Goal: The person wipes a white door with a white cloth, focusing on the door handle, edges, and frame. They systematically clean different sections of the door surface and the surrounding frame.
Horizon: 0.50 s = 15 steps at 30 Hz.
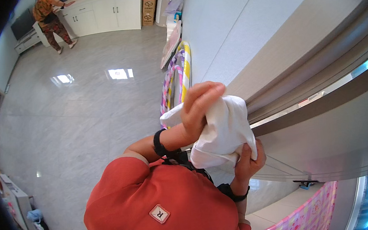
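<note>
A bunched white cloth (223,131) is in front of my chest, with folds hanging at its lower side. My right hand (250,158) grips the cloth's lower right edge between thumb and fingers. Over its upper left part lies my left hand (201,108), slightly blurred, with its fingers bent and pointing to the upper right. A flap of the cloth shows on the far side of that wrist. Whether the left fingers pinch the fabric is hidden.
Beige curtains (311,56) hang close on the right. Striped hoops (184,68) lean by the wall ahead. A person (50,21) stands at a white cabinet (104,14), far left. Pink patterned fabric (303,213) is at lower right.
</note>
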{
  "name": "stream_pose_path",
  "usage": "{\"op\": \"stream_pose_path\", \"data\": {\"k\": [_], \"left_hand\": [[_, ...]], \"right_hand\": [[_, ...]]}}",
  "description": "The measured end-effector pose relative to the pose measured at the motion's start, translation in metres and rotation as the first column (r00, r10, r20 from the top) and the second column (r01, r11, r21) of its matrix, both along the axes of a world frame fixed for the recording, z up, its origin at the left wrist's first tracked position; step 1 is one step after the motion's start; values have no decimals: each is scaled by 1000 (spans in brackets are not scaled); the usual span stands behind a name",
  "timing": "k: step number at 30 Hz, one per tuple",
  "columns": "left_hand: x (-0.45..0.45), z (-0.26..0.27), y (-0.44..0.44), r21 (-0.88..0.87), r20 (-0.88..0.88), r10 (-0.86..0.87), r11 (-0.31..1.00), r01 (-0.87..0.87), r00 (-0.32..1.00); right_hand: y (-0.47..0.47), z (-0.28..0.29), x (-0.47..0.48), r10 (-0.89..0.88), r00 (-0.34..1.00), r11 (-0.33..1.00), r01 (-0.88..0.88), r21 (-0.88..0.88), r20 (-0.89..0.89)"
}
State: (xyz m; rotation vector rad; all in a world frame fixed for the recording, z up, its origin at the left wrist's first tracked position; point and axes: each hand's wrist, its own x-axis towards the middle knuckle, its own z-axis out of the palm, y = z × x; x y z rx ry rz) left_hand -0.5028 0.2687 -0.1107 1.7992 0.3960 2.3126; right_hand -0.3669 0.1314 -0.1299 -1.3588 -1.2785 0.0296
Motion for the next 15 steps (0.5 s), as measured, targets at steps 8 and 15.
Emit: {"op": "stream_pose_path", "data": {"k": [8, 15], "left_hand": [[-25, 7, -18, -440, -115, -456, 820, 367, 882], [-4, 20, -21, -240, -263, -736, 676, 697, 624]], "right_hand": [[-3, -5, 9, 39, 996, 991, -28, 128, -79], [-10, -5, -1, 180, 926, 942, -260, -214, -332]]}}
